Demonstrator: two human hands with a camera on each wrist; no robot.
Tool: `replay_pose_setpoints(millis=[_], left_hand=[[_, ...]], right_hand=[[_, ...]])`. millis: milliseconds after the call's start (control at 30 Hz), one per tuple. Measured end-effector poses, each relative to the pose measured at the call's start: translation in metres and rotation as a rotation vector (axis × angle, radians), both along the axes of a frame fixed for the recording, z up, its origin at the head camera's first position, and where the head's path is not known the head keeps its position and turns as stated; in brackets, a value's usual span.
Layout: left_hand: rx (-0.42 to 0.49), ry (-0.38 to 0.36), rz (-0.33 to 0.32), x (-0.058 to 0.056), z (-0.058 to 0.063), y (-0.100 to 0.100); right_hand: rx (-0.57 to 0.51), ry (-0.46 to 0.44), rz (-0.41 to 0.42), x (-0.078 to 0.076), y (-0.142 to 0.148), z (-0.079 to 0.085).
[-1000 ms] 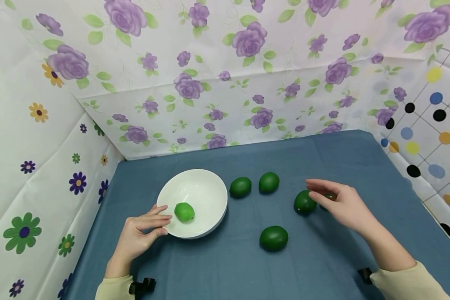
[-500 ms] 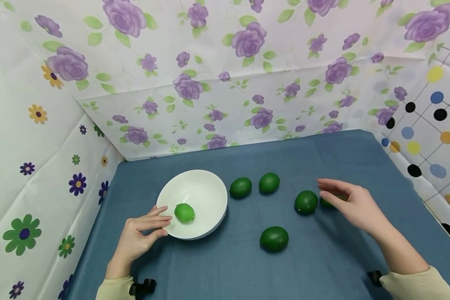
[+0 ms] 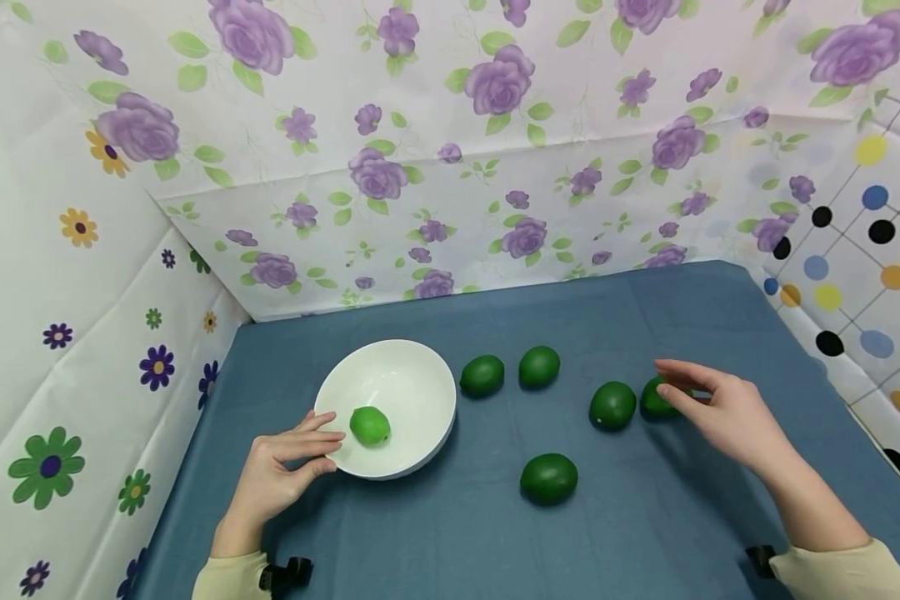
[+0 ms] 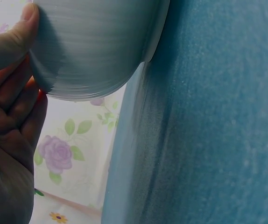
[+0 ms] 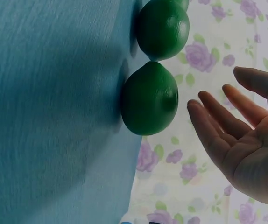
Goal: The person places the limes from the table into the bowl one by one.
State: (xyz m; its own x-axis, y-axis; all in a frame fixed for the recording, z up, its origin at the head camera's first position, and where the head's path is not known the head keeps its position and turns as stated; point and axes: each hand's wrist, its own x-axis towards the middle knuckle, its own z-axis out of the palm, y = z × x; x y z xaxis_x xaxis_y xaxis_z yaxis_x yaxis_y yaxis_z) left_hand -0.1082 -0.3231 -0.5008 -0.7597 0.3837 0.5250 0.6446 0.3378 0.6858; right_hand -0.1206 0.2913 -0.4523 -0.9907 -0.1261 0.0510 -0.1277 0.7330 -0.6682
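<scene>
A white bowl (image 3: pixel 427 392) stands at the left of the blue-covered table, with one bright green lime (image 3: pixel 370 426) inside it. My left hand (image 3: pixel 281 479) holds the bowl's near left rim between thumb and fingers; the left wrist view shows this grip against the bowl's outer wall (image 4: pixel 92 46). On the right, my right hand (image 3: pixel 727 417) hovers over the rightmost dark green lime (image 3: pixel 656 400), partly covering it in the head view. Its fingers are spread and slightly bent, with a gap between them and that lime (image 5: pixel 150 100) in the right wrist view.
Several more dark green limes lie on the table (image 3: pixel 450 542): one close left of the rightmost (image 3: pixel 612 406), one nearer the front (image 3: pixel 548 479), and a pair (image 3: pixel 538 367) right of the bowl. Patterned cloth walls (image 3: pixel 450 225) enclose the back and sides.
My right hand has moved right, from over the lime beside it to over the rightmost lime, which now shows more. My left hand and the bowl have stayed in place.
</scene>
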Motion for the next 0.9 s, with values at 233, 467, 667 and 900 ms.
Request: replay_pose_setpoints(millis=[233, 467, 667, 900], left_hand=[[-0.005, 0.004, 0.000, 0.000, 0.000, 0.000], [-0.004, 0.009, -0.003, 0.000, 0.001, -0.001], [0.002, 0.007, -0.004, 0.000, 0.000, -0.002], [-0.009, -0.010, 0.005, 0.000, -0.001, -0.002]], right_hand=[[0.106, -0.082, 0.011, -0.002, 0.007, -0.004], [0.185, -0.072, 0.064, -0.005, 0.015, -0.014], [0.207, -0.045, 0.094, -0.009, 0.019, -0.019], [0.234, -0.045, 0.120, -0.013, 0.020, -0.025]])
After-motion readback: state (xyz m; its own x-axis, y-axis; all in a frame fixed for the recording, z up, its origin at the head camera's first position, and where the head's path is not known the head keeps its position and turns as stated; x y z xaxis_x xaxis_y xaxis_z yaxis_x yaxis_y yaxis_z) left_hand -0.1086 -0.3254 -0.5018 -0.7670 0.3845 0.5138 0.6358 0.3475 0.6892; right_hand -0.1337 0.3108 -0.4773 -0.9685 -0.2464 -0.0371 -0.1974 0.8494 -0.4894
